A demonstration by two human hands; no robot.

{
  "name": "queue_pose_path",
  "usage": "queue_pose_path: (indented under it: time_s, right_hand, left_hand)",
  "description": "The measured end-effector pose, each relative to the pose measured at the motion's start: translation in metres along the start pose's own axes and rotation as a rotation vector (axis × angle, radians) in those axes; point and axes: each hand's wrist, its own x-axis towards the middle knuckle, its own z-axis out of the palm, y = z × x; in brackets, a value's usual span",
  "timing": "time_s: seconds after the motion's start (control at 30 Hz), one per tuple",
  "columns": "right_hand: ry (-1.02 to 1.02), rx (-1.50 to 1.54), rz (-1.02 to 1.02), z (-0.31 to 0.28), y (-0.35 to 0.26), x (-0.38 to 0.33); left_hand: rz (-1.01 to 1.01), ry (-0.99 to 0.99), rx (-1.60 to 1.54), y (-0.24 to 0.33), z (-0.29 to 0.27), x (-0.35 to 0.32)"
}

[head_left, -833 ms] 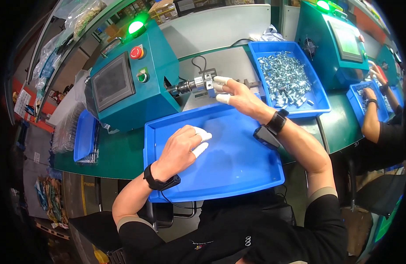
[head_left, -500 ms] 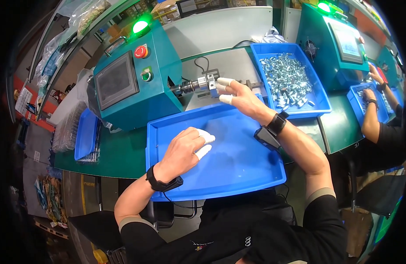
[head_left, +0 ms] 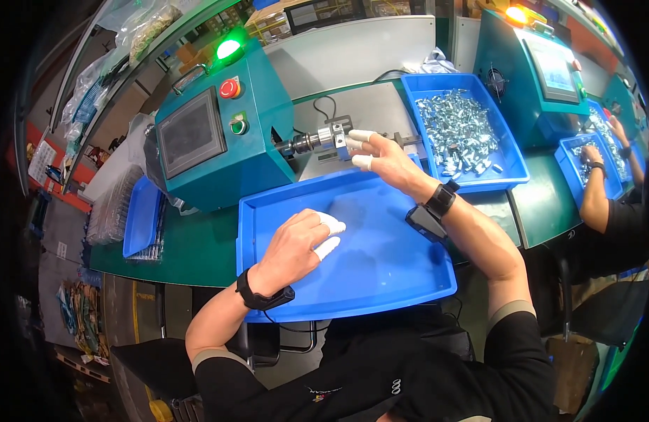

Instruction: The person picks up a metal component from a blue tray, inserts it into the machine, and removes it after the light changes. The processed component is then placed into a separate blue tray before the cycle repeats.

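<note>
My right hand [head_left: 397, 167], with white finger cots on its fingertips, reaches to the metal clamping fixture [head_left: 341, 143] at the end of the machine's spindle [head_left: 301, 143]. Its fingers and thumb are stretched and apart beside the block; whether the tips touch it or a small part there, I cannot tell. Over the left half of a blue tray [head_left: 381, 281] hovers my left hand [head_left: 291, 246], also in finger cots. The fingers of that hand are curled inward, and whatever lies inside them is hidden.
A green machine [head_left: 226, 155] with a dark screen and red button stands left of the spindle. Behind my right hand, a blue bin [head_left: 511, 165] holds many small shiny metal parts [head_left: 458, 133]. At far right another person's hands [head_left: 592, 155] work over blue bins beside a second machine [head_left: 525, 77].
The lamp on the second machine has gone from green to orange. My right fingers have shifted slightly at the fixture; my left hand stays nearly still.
</note>
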Motion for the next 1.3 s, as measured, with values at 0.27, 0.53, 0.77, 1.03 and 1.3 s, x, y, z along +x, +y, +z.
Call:
queue_pose_path:
  time_s: [0.27,0.53,0.77,1.03,1.3]
  right_hand:
    - [0.052,0.008,0.052,-0.001,-0.006,0.005]
    - [0.352,-0.511,-0.017,-0.024,-0.012,0.034]
    - [0.300,-1.267,-0.164,-0.010,-0.028,0.063]
    - [0.392,-1.219,-0.316,-0.015,-0.019,0.061]
    - [0.351,-1.187,-0.264,-0.011,-0.019,0.058]
  left_hand:
    - [-0.021,-0.018,0.003,0.001,-0.001,-0.005]
    - [-0.026,-0.011,-0.006,0.002,-0.004,-0.012]
    - [-0.026,-0.044,-0.020,0.009,0.000,-0.001]
    - [-0.015,-0.091,-0.074,-0.004,0.018,0.034]
    - [-0.039,-0.145,-0.077,-0.001,0.027,0.047]
